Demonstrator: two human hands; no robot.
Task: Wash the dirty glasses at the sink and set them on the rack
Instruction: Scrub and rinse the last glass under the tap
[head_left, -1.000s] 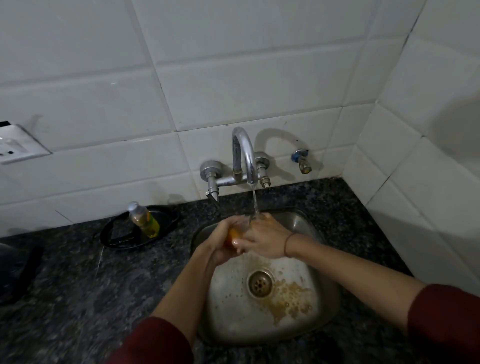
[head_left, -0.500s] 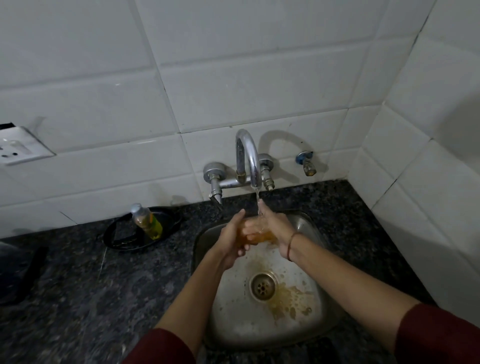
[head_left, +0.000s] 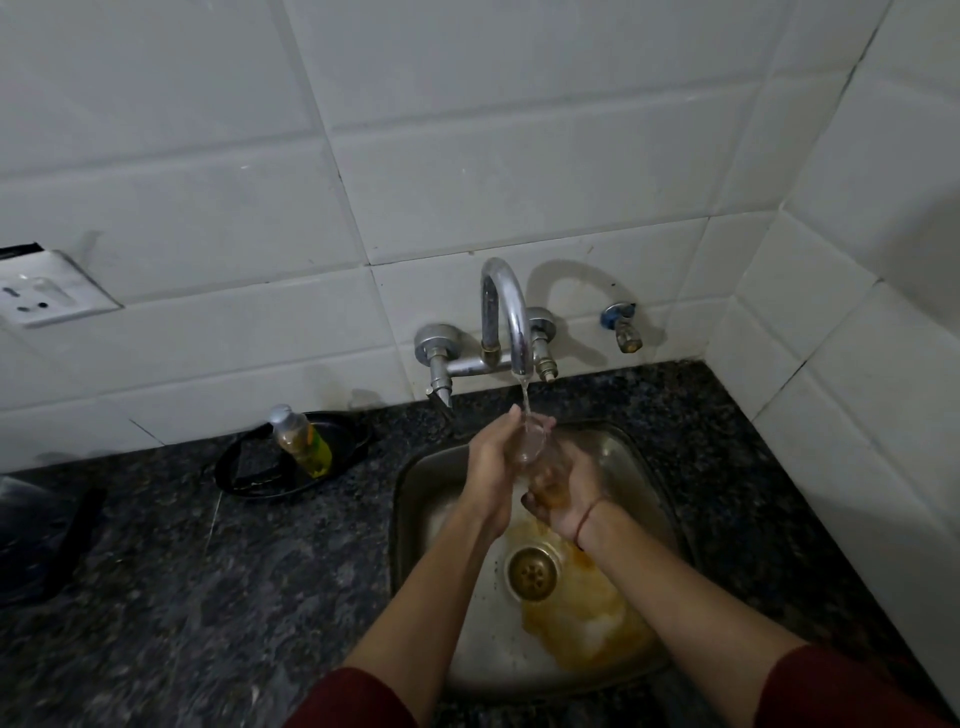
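Note:
A small clear glass (head_left: 534, 441) is held upright under the running tap (head_left: 506, 317), water streaming into its mouth. My left hand (head_left: 491, 467) wraps its left side. My right hand (head_left: 563, 491) cups its base and right side from below; orange-brown liquid shows at the bottom of the glass. Both hands are over the back of the steel sink (head_left: 421, 483). Orange-brown residue lies around the drain (head_left: 532, 571) and spreads toward the sink's front right. No rack is in view.
A small bottle of yellow liquid (head_left: 301, 441) lies in a black dish (head_left: 244, 470) on the dark granite counter (head_left: 208, 597) left of the sink. A dark object (head_left: 36, 545) sits at the far left. White tiled walls close the back and right; a socket (head_left: 36, 293) is at left.
The glass has turned upright under the stream and its contents look clearer. My right hand dropped beneath it. More orange liquid has spread in the sink.

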